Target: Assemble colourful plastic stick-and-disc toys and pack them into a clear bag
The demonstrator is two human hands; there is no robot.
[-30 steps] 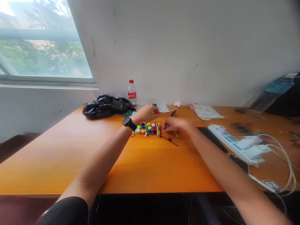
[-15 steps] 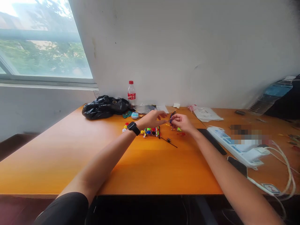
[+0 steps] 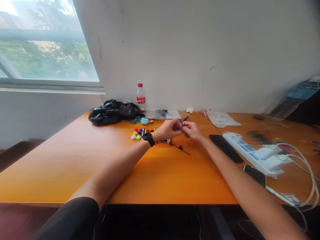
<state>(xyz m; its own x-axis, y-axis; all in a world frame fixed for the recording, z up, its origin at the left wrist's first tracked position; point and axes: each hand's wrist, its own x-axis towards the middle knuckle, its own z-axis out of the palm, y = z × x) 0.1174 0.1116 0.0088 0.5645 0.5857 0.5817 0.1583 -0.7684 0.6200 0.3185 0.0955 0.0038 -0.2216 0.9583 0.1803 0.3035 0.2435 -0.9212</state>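
My left hand, with a black watch on its wrist, and my right hand meet over the table. Between their fingertips a slim blue piece pokes up, and both hands are closed on it. Its kind and lower part are hidden by the fingers. Under and beside my left wrist lie small colourful round pieces, among them a green one and a white one. A thin black rod with a small fitting lies on the table just below the hands.
Behind the hands are a black plastic bag, a red-capped bottle and a round light-blue container. To the right lie a dark flat slab, a white power strip with cables, a phone and a white plastic bag.
My left hand has moved right, and its spread fingers have closed at my right hand's fingertips. The blue piece now shows between the two hands. The view has shifted slightly.
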